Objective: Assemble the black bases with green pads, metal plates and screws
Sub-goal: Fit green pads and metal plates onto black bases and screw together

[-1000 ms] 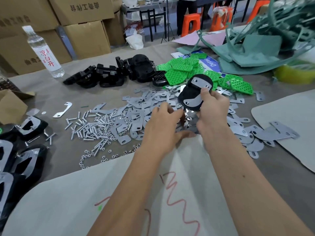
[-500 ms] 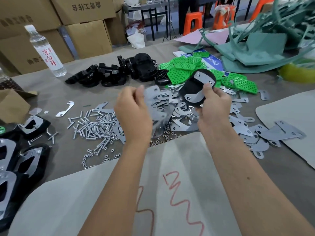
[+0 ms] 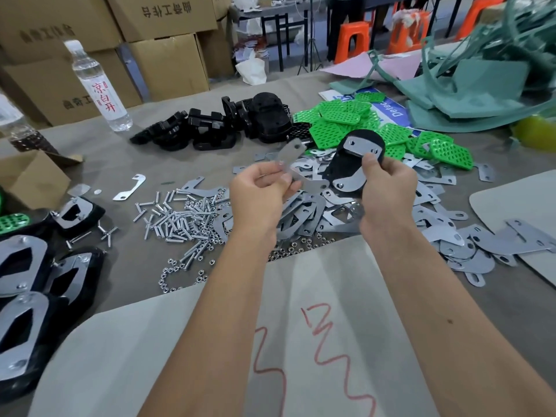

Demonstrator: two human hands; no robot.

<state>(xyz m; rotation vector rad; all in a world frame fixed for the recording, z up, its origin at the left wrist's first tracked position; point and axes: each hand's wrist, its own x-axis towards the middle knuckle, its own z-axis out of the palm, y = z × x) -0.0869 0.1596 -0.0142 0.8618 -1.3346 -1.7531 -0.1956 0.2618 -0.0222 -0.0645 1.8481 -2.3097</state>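
Up from the heap has come the left hand, which a second ago was down among the loose plates; it now pinches one metal plate between thumb and fingertips and holds it in the air just beside the base. Across from it the right hand grips a black base with fingers curled round its lower edge and the thumb pressed on top — the base is tilted up toward the camera, above the plate heap. Two plates already sit on that base, one across the top and one curved along the lower side; whether any screws are in them I cannot tell. By my reading the lifted plate is the next piece for this base, with screws and nuts to follow. Below the hands lie the loose plates, and left of them the screws with nuts scattered nearer the paper. Further back are the green pads and the spare bases — plenty of both, so much work is left. At the far left edge several finished units are lined up.
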